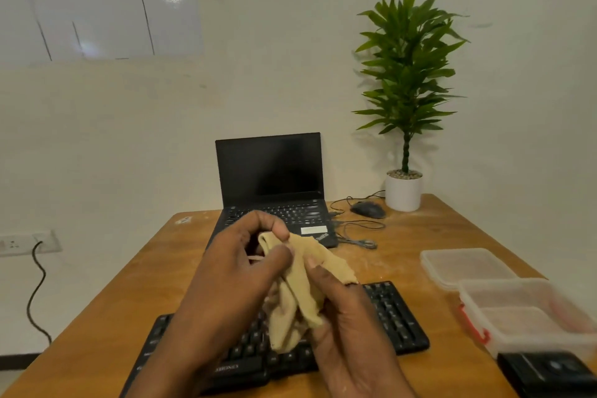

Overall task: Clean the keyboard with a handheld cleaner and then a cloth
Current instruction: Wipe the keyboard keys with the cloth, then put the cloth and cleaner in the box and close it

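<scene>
Wooden desk (106,297) — cloth (298,294) between fingers (277,260)

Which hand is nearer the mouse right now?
Right. The right hand holds the cloth on the mouse's side; the left hand is farther left, also gripping it.

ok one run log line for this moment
phase: cloth step | both hands: left hand and right hand hold cloth above keyboard | wiping: not yet
</scene>
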The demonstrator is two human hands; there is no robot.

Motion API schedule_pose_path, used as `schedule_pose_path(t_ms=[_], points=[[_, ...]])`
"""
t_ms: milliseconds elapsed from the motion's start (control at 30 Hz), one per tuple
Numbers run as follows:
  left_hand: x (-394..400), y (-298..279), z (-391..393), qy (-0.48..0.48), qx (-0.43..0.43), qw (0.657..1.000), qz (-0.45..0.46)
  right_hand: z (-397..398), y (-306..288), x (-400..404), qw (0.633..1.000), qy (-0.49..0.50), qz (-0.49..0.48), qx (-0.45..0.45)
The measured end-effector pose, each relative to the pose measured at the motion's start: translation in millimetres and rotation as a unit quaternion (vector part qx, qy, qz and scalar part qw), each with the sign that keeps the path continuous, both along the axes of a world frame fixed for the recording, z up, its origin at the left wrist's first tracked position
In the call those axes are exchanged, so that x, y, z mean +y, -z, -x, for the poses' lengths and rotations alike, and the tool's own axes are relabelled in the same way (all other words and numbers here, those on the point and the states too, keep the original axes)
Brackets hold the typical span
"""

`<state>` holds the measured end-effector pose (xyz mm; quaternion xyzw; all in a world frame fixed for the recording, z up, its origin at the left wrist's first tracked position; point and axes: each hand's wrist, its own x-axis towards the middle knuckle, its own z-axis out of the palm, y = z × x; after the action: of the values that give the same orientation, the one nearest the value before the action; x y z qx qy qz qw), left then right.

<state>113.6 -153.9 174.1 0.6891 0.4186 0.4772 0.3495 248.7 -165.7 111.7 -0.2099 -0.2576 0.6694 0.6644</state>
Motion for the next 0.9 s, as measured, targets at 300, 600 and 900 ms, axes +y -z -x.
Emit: schedule_pose_path(t_ms=[300, 600, 900], points=[[5.7, -6.0, -39.9, 0.102, -0.239, 0.950, 0.172, -39.4, -8.0, -15.2, 0.995, -0.048, 0.023, 0.090], [13.3, 8.9, -82.3, 0.068, -0.351, 0.907, 0.221, -85.7, -14.2, -10.8, 0.999, 0.046, 0.008, 0.004], [10.6, 29.7, -130.6, 0.154, -0.281, 0.907, 0.272, -161.6, -24.1, -14.8, 0.945, 0.249, 0.019, -0.210]])
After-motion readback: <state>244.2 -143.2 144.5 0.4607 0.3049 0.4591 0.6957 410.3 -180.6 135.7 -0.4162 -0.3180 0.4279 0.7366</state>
